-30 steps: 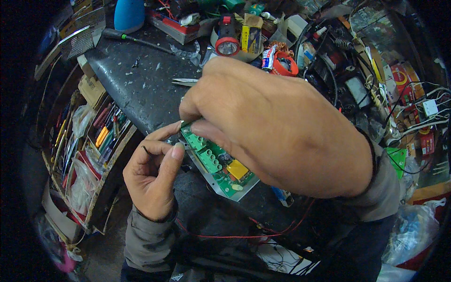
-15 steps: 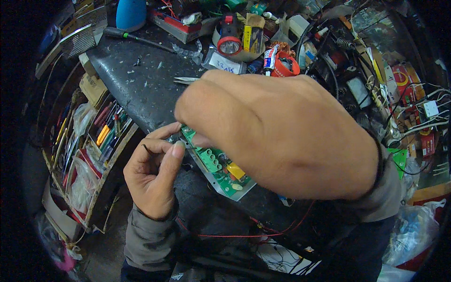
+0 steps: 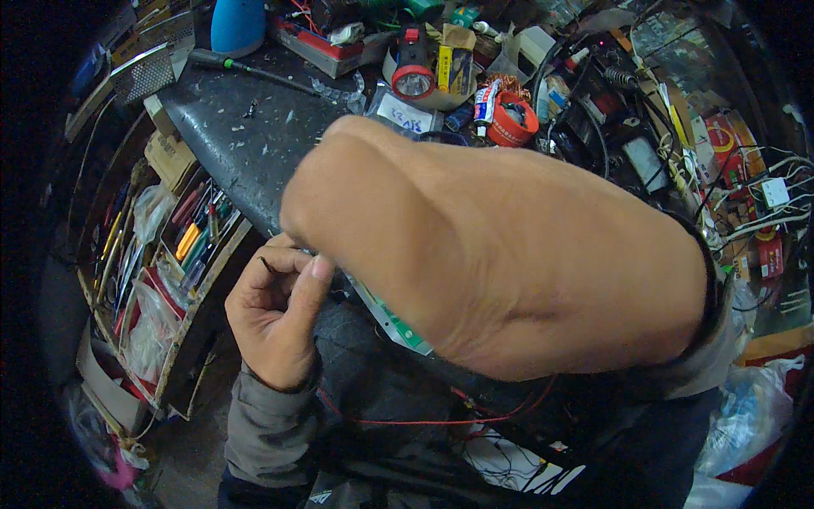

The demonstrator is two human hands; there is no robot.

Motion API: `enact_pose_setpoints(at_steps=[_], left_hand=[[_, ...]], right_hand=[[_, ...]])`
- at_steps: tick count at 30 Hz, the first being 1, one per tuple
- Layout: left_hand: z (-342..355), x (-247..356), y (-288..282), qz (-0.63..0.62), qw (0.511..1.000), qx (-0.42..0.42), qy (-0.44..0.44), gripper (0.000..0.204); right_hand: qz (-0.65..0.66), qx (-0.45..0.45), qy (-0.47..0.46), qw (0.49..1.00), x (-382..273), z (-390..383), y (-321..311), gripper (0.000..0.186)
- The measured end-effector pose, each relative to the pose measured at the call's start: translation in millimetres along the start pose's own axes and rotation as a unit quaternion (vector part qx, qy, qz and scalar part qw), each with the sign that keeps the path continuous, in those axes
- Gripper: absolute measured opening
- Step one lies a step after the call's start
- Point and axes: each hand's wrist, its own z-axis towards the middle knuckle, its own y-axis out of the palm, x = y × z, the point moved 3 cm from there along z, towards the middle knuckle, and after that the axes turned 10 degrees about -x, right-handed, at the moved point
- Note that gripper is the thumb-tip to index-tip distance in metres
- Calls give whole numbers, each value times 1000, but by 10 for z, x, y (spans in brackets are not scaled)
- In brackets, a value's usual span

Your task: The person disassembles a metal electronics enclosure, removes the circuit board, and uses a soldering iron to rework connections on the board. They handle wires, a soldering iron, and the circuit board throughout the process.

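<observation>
My left hand [image 3: 275, 310] is closed at the left end of a green circuit board [image 3: 411, 332], thumb and fingers curled together; what they pinch is too small to make out, and a short dark wire pokes up by the knuckle. My right hand [image 3: 483, 254] arches over the board and hides most of it; its fingertips are out of sight beneath it. A red wire [image 3: 432, 422] loops below both hands over the dark clothing.
The black worktop [image 3: 225, 136] carries a screwdriver [image 3: 208, 59], a red-and-black flashlight [image 3: 413, 72], a blue bottle [image 3: 235, 25] and a red spool [image 3: 513, 123]. At left is a wooden tool tray [image 3: 157, 386]; at right, tangled cables [image 3: 755, 220] and plastic bags [image 3: 742, 411].
My right hand has shifted toward the left and now covers most of the board and the scissor tips that showed earlier. My left hand stays nearly in place.
</observation>
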Motion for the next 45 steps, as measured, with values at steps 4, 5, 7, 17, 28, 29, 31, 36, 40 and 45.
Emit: enact_pose_setpoints(at_steps=[4, 5, 7, 17, 28, 29, 31, 36, 40, 45], left_hand=[[4, 2, -16, 4, 1000, -2, -2, 7], [5, 4, -20, 8, 1000, -5, 0, 6], [2, 5, -22, 18, 1000, -13, 13, 6], [-23, -65, -99, 7, 997, -41, 65, 12], [-34, 1, -27, -2, 999, -13, 36, 8], [-33, 12, -29, -24, 999, -1, 24, 8], [-17, 17, -9, -19, 1000, -12, 10, 8], [9, -8, 3, -52, 998, -26, 10, 9], [12, -11, -7, -51, 998, -33, -9, 10], [14, -7, -4, -46, 998, -34, -16, 11]], right_hand=[[-36, -50, 27, 998, 38, -69, 35, 29], [-40, -63, 37, 996, 16, -91, 4, 29], [-41, -57, 38, 997, -2, -84, -15, 29], [-28, -23, 17, 999, 101, -44, 111, 30], [-40, -56, 57, 996, 30, -6, 33, 30], [-43, -62, 64, 995, 18, 1, 17, 30], [-45, -76, 83, 993, -11, 4, -12, 31], [-14, -79, 105, 991, -78, -5, -58, 33], [-77, -134, 131, 979, -77, -11, -51, 38], [-25, -42, 53, 997, -120, 11, -67, 37]])
